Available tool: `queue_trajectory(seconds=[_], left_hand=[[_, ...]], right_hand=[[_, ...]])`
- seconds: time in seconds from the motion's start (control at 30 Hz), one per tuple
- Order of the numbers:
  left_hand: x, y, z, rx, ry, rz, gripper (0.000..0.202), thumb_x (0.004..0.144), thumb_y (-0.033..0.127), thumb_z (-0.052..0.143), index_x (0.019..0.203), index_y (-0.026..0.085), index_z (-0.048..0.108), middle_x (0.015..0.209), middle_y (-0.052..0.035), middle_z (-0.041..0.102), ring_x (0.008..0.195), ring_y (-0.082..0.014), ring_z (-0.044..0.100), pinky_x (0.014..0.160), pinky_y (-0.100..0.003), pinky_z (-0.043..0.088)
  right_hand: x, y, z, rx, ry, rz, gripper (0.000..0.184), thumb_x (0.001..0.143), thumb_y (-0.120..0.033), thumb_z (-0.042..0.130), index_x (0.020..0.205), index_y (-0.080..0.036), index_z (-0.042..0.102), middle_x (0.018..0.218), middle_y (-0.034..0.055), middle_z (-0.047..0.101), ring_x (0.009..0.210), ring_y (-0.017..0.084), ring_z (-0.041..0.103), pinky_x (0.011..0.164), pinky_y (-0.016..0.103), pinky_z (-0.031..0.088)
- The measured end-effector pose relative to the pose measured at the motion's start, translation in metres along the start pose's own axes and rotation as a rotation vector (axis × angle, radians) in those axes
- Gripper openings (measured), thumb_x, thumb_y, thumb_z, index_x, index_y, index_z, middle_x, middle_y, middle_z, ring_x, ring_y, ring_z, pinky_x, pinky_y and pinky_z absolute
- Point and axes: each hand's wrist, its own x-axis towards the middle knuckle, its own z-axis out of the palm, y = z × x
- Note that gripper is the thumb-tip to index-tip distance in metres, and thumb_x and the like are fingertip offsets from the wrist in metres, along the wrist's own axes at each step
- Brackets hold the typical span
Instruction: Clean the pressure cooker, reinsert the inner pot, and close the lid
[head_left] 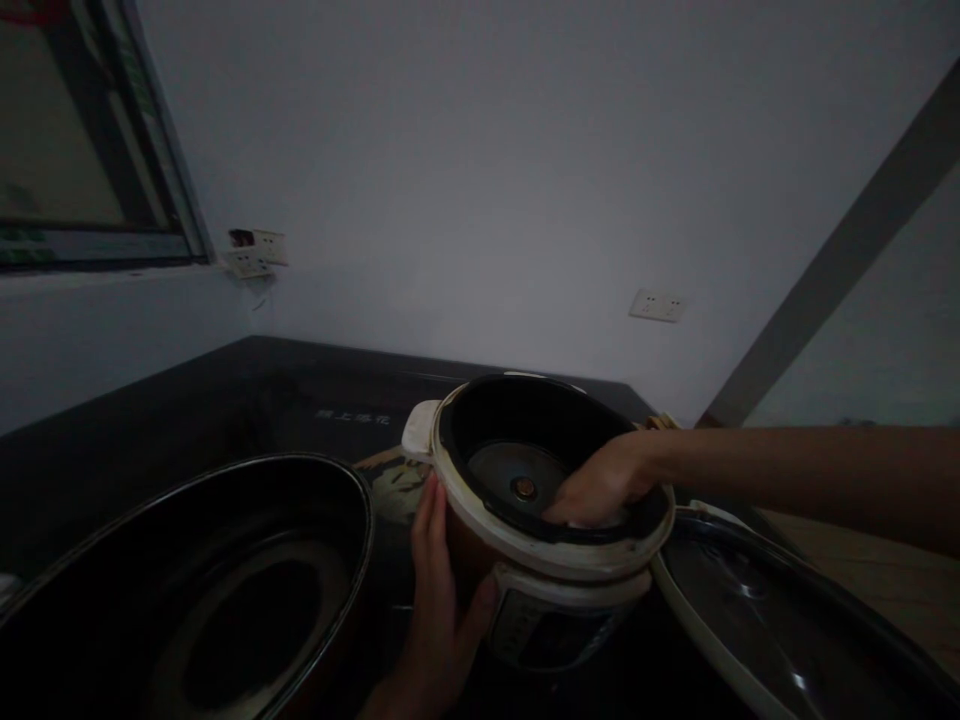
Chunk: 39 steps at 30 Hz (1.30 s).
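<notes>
An electric pressure cooker [555, 600] stands uncovered on the dark countertop, with a white rim and a control panel on its front. Its inner pot is out, so the round heating plate [517, 470] with a small central button shows at the bottom. My left hand [439, 600] steadies the cooker's left side, fingers along the wall and thumb by the panel. My right hand [600, 485] reaches in from the right, its fingers curled down near the front inner wall. A pale bit shows under those fingers; what it is I cannot tell.
A large dark pan [360, 520] stands close on the left. At the right lies a big glass lid [750, 610] with a pale rim. Behind the black countertop [300, 380] rises a wall with sockets [658, 305], and a window [82, 130] is at the upper left.
</notes>
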Motion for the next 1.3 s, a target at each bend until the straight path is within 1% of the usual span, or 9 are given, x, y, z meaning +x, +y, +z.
queue_trajectory(seconds=[0.2, 0.3, 0.4, 0.6, 0.73, 0.9, 1.07, 1.17, 1.3], left_hand=[[0.0, 0.003, -0.001, -0.009, -0.019, -0.004, 0.07, 0.094, 0.037, 0.042, 0.151, 0.028, 0.003, 0.159, -0.009, 0.005, 0.146, -0.0293, 0.008, 0.114, -0.052, 0.021], [0.0, 0.002, -0.001, -0.005, -0.022, -0.003, 0.07, 0.094, 0.036, 0.042, 0.151, 0.027, 0.002, 0.159, -0.0089, 0.005, 0.146, -0.029, 0.008, 0.115, -0.052, 0.019], [-0.001, 0.001, -0.001, 0.003, -0.024, -0.006, 0.07, 0.094, 0.036, 0.042, 0.151, 0.027, 0.002, 0.159, -0.0093, 0.005, 0.146, -0.0295, 0.008, 0.115, -0.052, 0.019], [-0.002, -0.002, -0.001, 0.01, -0.047, -0.009, 0.071, 0.094, 0.035, 0.042, 0.151, 0.027, 0.0, 0.16, -0.0093, 0.003, 0.146, -0.0295, 0.006, 0.114, -0.052, 0.021], [-0.001, -0.002, -0.002, 0.008, -0.043, -0.005, 0.072, 0.094, 0.036, 0.042, 0.151, 0.027, 0.0, 0.16, -0.0084, 0.002, 0.146, -0.0291, 0.005, 0.115, -0.051, 0.02], [0.001, 0.0, 0.001, -0.006, -0.029, 0.003, 0.071, 0.095, 0.035, 0.041, 0.151, 0.027, -0.001, 0.16, -0.0074, 0.001, 0.147, -0.0271, 0.004, 0.116, -0.049, 0.017], [0.0, 0.005, -0.001, 0.004, -0.001, 0.015, 0.071, 0.095, 0.033, 0.042, 0.151, 0.027, 0.0, 0.16, -0.0081, 0.001, 0.147, -0.0264, 0.003, 0.116, -0.05, 0.015], [0.004, 0.012, -0.006, 0.115, 0.049, 0.122, 0.073, 0.092, 0.024, 0.047, 0.151, 0.029, 0.004, 0.159, -0.0074, 0.003, 0.146, -0.0262, 0.008, 0.115, -0.048, 0.02], [0.018, 0.028, -0.013, 0.282, 0.033, 0.404, 0.071, 0.086, 0.009, 0.048, 0.149, 0.027, 0.022, 0.154, -0.0074, 0.02, 0.144, -0.0243, 0.017, 0.116, -0.044, 0.019]], right_hand=[[0.005, -0.016, 0.022, 0.169, 0.24, -0.18, 0.036, 0.093, -0.033, 0.037, 0.098, -0.015, 0.067, 0.089, 0.0051, 0.074, 0.081, 0.016, 0.069, 0.08, 0.033, 0.054], [-0.001, -0.01, 0.019, 0.126, 0.183, -0.125, 0.034, 0.092, -0.029, 0.037, 0.092, -0.017, 0.069, 0.086, 0.0043, 0.073, 0.08, 0.016, 0.068, 0.08, 0.034, 0.054], [-0.011, -0.002, 0.006, -0.022, 0.108, -0.069, 0.029, 0.087, -0.027, 0.045, 0.078, -0.019, 0.071, 0.075, 0.0007, 0.072, 0.077, 0.016, 0.067, 0.078, 0.031, 0.054], [-0.034, 0.012, -0.025, -0.495, 0.288, -0.093, 0.019, 0.076, -0.022, 0.059, 0.059, -0.019, 0.067, 0.047, -0.0068, 0.056, 0.056, 0.011, 0.057, 0.067, 0.023, 0.05], [-0.047, 0.021, -0.027, -0.598, 0.395, -0.106, 0.022, 0.076, -0.018, 0.057, 0.056, -0.02, 0.066, 0.04, -0.0079, 0.045, 0.044, 0.01, 0.042, 0.059, 0.022, 0.045], [-0.036, 0.009, 0.004, -0.392, 0.425, -0.261, 0.035, 0.088, -0.036, 0.045, 0.076, -0.017, 0.071, 0.076, 0.0, 0.069, 0.075, 0.016, 0.061, 0.077, 0.027, 0.048], [-0.015, -0.015, 0.035, -0.071, 0.538, -0.41, 0.039, 0.09, -0.039, 0.037, 0.102, -0.02, 0.07, 0.112, 0.002, 0.07, 0.1, 0.019, 0.062, 0.087, 0.031, 0.047], [-0.017, -0.01, 0.03, -0.065, 0.5, -0.361, 0.04, 0.091, -0.039, 0.038, 0.103, -0.018, 0.07, 0.109, 0.0042, 0.071, 0.1, 0.018, 0.063, 0.088, 0.031, 0.048], [-0.019, 0.019, -0.008, -0.314, 0.321, -0.204, 0.029, 0.084, -0.034, 0.051, 0.083, -0.016, 0.073, 0.078, 0.0004, 0.072, 0.081, 0.014, 0.066, 0.08, 0.027, 0.051]])
